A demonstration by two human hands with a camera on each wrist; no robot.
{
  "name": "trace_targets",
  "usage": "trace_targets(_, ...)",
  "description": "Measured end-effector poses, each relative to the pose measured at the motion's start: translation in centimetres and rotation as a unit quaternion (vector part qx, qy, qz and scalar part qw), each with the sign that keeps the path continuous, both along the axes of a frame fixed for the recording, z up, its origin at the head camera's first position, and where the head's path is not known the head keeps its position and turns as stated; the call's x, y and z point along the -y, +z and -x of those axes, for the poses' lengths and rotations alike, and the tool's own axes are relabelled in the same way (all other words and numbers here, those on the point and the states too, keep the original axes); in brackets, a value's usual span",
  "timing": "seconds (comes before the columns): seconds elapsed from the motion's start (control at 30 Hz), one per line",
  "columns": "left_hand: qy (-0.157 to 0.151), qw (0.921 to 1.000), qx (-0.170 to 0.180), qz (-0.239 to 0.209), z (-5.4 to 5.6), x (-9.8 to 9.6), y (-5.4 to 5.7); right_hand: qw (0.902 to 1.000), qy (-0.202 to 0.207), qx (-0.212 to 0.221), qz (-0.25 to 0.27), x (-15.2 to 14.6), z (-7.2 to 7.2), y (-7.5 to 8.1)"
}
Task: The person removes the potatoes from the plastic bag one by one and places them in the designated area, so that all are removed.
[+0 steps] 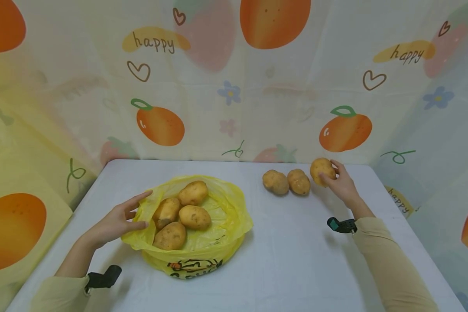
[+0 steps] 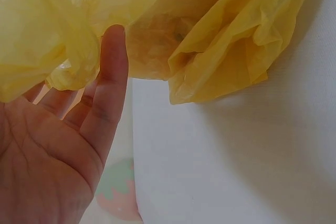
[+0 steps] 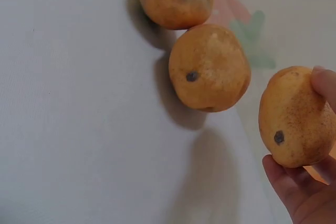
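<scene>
My right hand (image 1: pixel 340 182) grips a potato (image 1: pixel 322 171) between thumb and fingers, lifted above the table at the back right. In the right wrist view, that potato (image 3: pixel 296 119) shows a dark spot on its skin. Two more potatoes lie to its left, a lumpy potato (image 1: pixel 275 182) and a rounder potato (image 1: pixel 298 181). My left hand (image 1: pixel 115 221) is at the left rim of a yellow plastic bag (image 1: pixel 228 216), its fairly straight fingers touching the plastic. Inside the bag lie several potatoes (image 1: pixel 195 217). The left wrist view shows crumpled plastic (image 2: pixel 226 61) beside the fingers.
A white-covered table (image 1: pixel 288 251) carries everything. Behind it hangs a fruit-printed cloth (image 1: pixel 281 99), continuing along both sides. The bag stands left of centre with its mouth spread wide, and a stretch of table separates it from the loose potatoes.
</scene>
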State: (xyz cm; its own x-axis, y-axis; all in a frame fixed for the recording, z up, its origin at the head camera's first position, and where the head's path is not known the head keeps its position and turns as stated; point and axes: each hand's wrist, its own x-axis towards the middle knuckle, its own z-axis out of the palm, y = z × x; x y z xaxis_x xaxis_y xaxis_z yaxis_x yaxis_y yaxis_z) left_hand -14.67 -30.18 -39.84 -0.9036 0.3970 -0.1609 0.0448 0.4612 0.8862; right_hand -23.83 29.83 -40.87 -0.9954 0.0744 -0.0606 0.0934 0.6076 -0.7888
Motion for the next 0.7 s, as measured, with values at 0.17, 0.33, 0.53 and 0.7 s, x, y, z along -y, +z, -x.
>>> trace_targets(0.17,-0.001,1.0,-0.005,0.002,0.1,0.1,0.0,0.9998,-0.008,0.02,-0.002,-0.4,0.1,-0.9)
trace_targets(0.33,-0.003,0.9999,-0.011,0.004,0.1,0.1,0.0,0.9995,-0.012,0.028,0.005,-0.7,0.1,-1.7)
trace_targets(0.53,-0.004,0.9997,-0.018,0.016,0.1,0.2,0.0,0.9991,-0.017,0.038,0.013,-0.7,-0.1,-2.2)
trace_targets(0.7,-0.006,0.9996,-0.023,0.016,0.1,0.2,-0.1,0.9984,-0.02,0.053,0.008,-0.6,-0.2,-2.6)
